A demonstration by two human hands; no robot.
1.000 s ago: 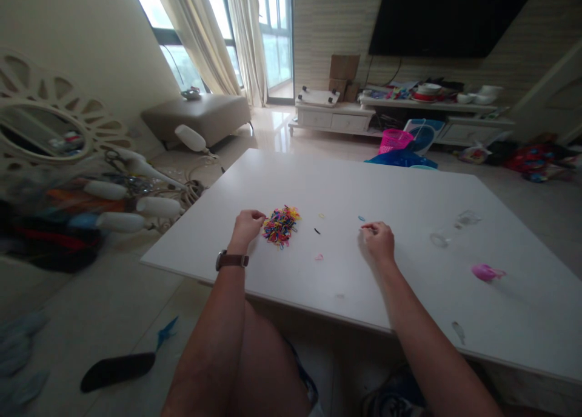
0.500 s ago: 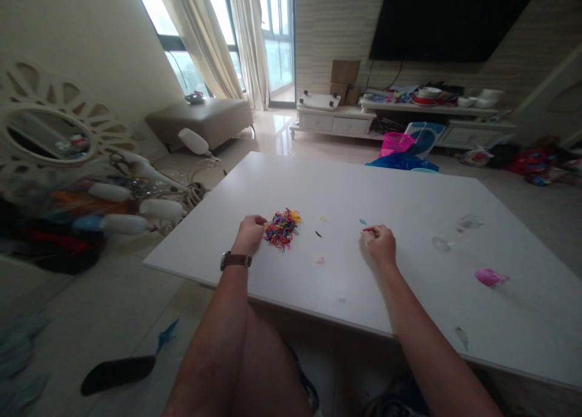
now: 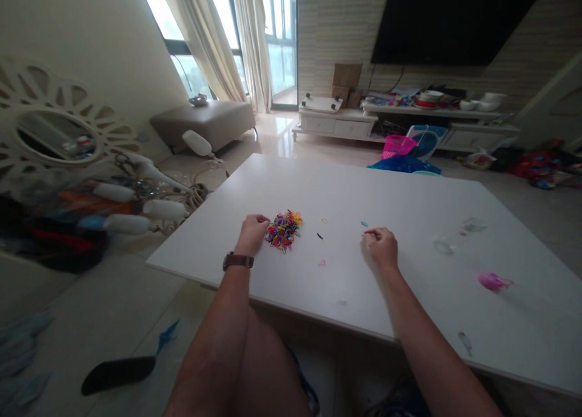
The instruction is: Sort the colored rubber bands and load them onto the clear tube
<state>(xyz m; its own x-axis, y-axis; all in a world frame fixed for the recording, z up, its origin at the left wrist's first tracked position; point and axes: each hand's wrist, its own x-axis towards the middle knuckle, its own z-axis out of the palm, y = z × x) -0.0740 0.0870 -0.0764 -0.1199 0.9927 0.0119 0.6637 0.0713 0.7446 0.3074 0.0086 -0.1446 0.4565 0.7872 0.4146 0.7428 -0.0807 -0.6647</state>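
Note:
A pile of small multicoloured bands (image 3: pixel 284 230) lies on the white table (image 3: pixel 291 186). My left hand (image 3: pixel 253 232), with a brown-strapped watch on its wrist, rests at the pile's left edge, its fingers closed at the bands; what they pinch is too small to tell. To the right, my right hand (image 3: pixel 382 245) is over the table, thumb and fingers drawn together, with anything between them too small to make out. Just beyond its fingertips lies a blue band (image 3: pixel 364 223). Between the hands are a yellow band (image 3: pixel 324 220), a black band (image 3: pixel 320 236) and a pink band (image 3: pixel 321 262).
On the table's right side lie a clear plastic item (image 3: pixel 443 245), a pink object (image 3: pixel 493 281) and a small clear piece (image 3: pixel 464 343). A pink basket (image 3: pixel 398 145) stands beyond the far edge. A lamp with white shades (image 3: pixel 164 209) is on the left.
The whole view has shifted slightly. Both hands keep nearly the same places on the table, and the bands lie as before.

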